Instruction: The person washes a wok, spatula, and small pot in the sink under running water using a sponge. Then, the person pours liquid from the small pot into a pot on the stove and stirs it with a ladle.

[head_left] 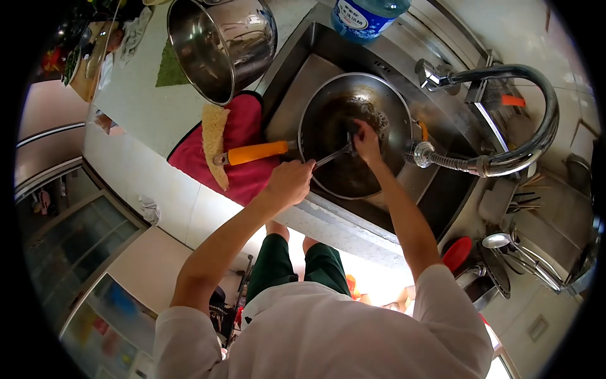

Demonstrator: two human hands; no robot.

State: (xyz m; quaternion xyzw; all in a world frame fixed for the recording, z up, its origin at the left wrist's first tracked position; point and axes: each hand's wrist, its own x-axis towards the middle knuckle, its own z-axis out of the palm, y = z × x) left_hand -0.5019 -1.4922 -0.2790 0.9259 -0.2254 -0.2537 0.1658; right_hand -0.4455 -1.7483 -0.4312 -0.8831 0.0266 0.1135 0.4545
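Observation:
A dark round wok (pixel 379 170) with an orange handle sits in the steel sink (pixel 315 69), some foamy liquid in its bottom. My left hand (pixel 291 182) is closed round the end of a thin metal utensil (pixel 331 156) that reaches over the wok. Inside the wok, my right hand (pixel 366 142) has its fingers at the utensil's far end, pinched on it. The wok's orange handle (pixel 257 152) points left across a loofah strip (pixel 213 142) and a red cloth (pixel 246 120).
A steel pot (pixel 252 38) lies tilted on the counter (pixel 139 107) at upper left. Behind the sink stands a blue detergent bottle (pixel 366 19). A curved faucet (pixel 543 126) reaches over the sink's right side. Utensils and a red lid (pixel 457 254) are at lower right.

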